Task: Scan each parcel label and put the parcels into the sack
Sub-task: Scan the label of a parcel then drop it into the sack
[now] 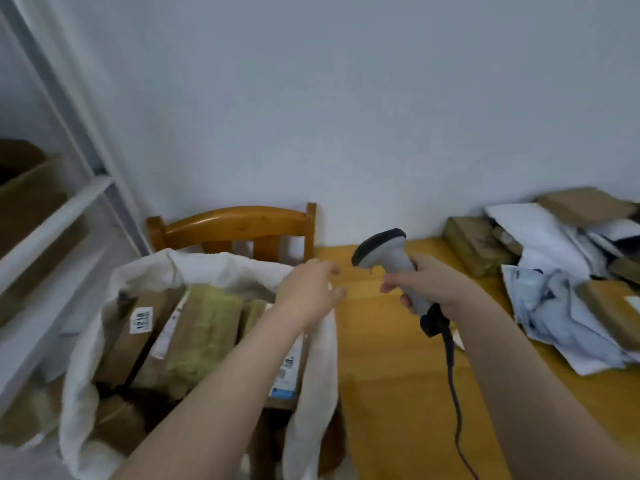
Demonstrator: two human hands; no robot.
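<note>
Left grip open and empty, fingers loose, hovering at the sack rim, with brown parcels lying inside. Right grip wrapped round the scanner handle. The remaining pile sits far right on the table. I'd reach across, pick one label-up, and keep the cable clear.

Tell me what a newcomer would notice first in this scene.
The grey handheld barcode scanner stands out at centre, gripped by the right hand over the wooden table. At left a white sack gapes open, packed with brown parcels, with the open left hand above its rim. A heap of brown and white parcels lies at the table's far right.
</note>
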